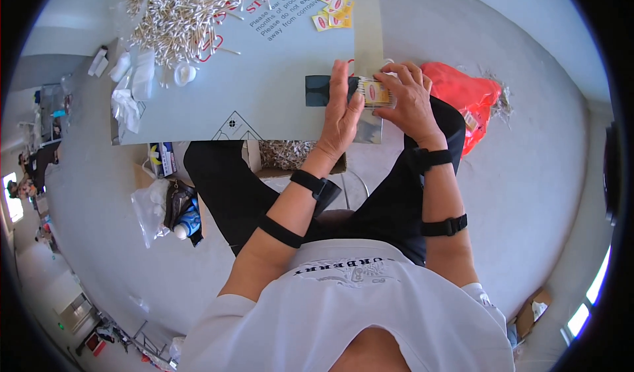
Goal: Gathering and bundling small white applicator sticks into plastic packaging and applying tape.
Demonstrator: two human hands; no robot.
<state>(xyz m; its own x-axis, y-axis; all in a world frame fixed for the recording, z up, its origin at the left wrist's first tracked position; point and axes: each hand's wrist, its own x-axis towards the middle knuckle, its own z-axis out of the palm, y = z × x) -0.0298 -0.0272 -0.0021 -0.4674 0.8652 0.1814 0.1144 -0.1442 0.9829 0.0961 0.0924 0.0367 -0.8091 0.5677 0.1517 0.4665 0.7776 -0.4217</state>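
A small pack of cotton swabs (364,93) with a yellow card (377,92) on top lies between my hands at the table's right part. My left hand (340,114) stands on edge at the pack's left end, fingers stretched upward and thumb apart, over a dark rectangular piece (317,91). Whether that dark piece joins the pack I cannot tell. Curved around the pack's right end is my right hand (411,101), fingers on the far side and thumb on the near side. More yellow cards (335,10) lie farther back on the table.
A big heap of loose cotton swabs (175,19) covers the back left of the table (264,108). Near it are a round white container (185,75) and a clear plastic box (142,75). A red bag (462,91) sits right of the table; below it, an open box (287,154) holds swabs.
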